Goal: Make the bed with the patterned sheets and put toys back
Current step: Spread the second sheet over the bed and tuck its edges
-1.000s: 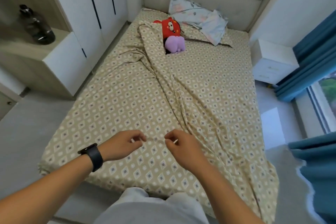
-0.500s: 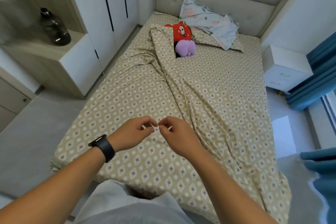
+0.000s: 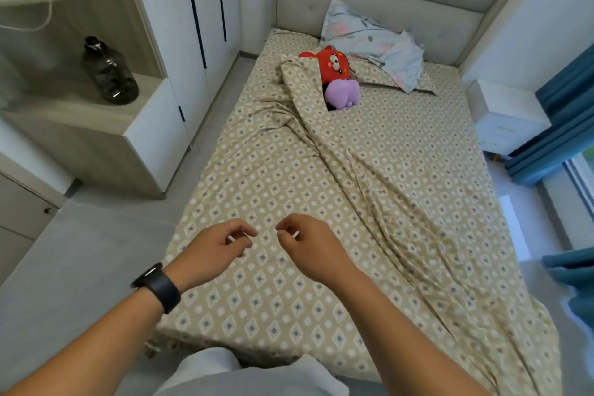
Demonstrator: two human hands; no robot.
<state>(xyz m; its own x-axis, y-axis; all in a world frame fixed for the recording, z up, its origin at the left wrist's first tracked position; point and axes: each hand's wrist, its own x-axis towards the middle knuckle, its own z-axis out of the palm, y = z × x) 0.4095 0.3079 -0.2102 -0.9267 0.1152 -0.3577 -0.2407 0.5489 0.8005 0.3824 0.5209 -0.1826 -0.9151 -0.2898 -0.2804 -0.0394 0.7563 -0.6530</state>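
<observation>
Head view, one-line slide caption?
Both hands hover, fingers curled, above the rumpled patterned sheet; plush toys by the pillow.

White wardrobe (image 3: 180, 26) left, padded headboard (image 3: 385, 0), white nightstand (image 3: 504, 116), blue curtains (image 3: 565, 125) right, grey floor (image 3: 80, 244).

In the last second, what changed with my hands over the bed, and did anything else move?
The left hand and right hand came together until their fingertips nearly met, then drew a little apart again. Both keep their fingers curled above the patterned sheet; whether they pinch anything is too small to tell. The sheet's bunched fold, the red toy, the purple toy and the pillow stayed as they were.
</observation>
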